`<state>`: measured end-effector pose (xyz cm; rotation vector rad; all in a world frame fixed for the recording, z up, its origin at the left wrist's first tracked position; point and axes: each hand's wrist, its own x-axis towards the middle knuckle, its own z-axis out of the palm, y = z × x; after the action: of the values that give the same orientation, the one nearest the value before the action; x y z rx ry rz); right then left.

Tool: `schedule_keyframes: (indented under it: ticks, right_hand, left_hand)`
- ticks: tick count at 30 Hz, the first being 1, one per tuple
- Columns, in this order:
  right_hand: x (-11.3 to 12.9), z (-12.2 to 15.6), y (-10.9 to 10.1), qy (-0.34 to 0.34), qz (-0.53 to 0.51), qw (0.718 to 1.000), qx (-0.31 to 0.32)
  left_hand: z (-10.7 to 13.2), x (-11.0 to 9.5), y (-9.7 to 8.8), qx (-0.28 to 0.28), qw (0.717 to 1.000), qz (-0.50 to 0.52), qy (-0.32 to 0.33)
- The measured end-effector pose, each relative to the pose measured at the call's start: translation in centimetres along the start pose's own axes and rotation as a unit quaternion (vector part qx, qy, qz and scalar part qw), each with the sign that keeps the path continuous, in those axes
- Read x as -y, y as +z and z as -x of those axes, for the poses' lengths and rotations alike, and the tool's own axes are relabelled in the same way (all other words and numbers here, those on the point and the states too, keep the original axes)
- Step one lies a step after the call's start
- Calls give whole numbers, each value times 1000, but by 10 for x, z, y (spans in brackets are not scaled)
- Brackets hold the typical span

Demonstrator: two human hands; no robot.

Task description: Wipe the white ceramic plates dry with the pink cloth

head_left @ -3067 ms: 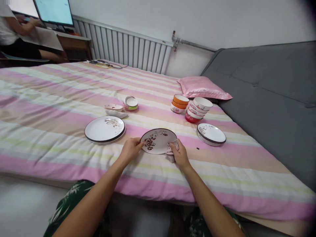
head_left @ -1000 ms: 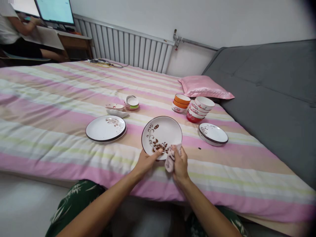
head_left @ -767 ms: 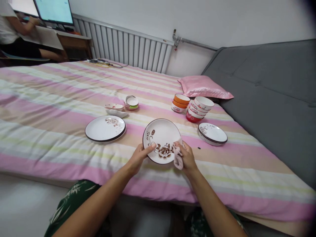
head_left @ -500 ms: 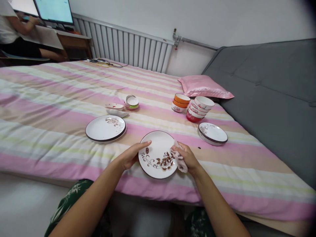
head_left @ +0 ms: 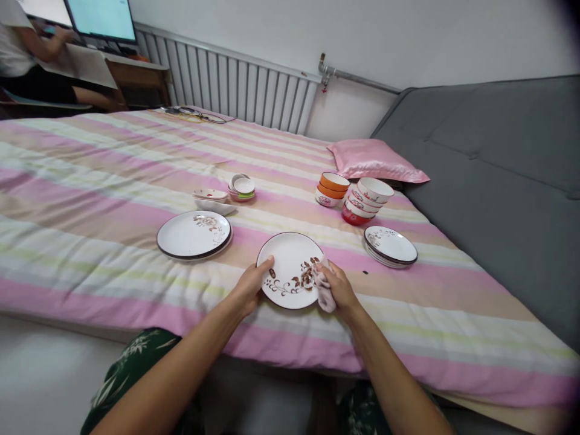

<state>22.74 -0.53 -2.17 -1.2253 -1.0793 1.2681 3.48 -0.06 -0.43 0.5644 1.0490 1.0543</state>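
A white plate [head_left: 287,260] with a dark rim and brown flowers is held up just over the front of the bed. My left hand [head_left: 250,286] grips its left edge, thumb on the upper face and fingers underneath. At the right edge, my right hand [head_left: 341,287] is closed on a pale pink cloth [head_left: 325,293], which presses against the plate's rim. To the left lies a stack of larger plates [head_left: 193,235] with the same flowers. A stack of smaller plates [head_left: 391,244] lies to the right.
Orange and white bowls [head_left: 334,184] stand stacked beside taller red and white bowls [head_left: 369,193]. Small dishes [head_left: 242,186] and boat-shaped dishes [head_left: 214,204] sit behind the large plates. A pink pillow [head_left: 376,159] lies near the grey headboard [head_left: 489,157]. A person [head_left: 31,54] sits at a desk.
The plate has risen slightly in view and tilted, looking flatter. My left hand has moved up and right with it; my right hand still holds the cloth at the rim.
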Motion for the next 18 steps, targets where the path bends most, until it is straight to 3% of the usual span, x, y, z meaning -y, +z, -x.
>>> schedule_keyframes:
  ticks: [4, 9, 13, 18]
  right_hand:
    - [-3, 4, 9, -36, 26, 999, -18]
    - [1, 11, 16, -34, 15, 999, 11]
    - [11, 15, 10, 30, 0, 995, 92]
    - [34, 20, -16, 128, 32, 967, 218]
  left_hand:
    - [-4, 7, 0, -25, 998, 49, 38]
    - [-5, 8, 0, -44, 993, 86, 61]
    - [-7, 7, 0, -52, 991, 103, 61]
    - [-9, 9, 0, -50, 991, 108, 67]
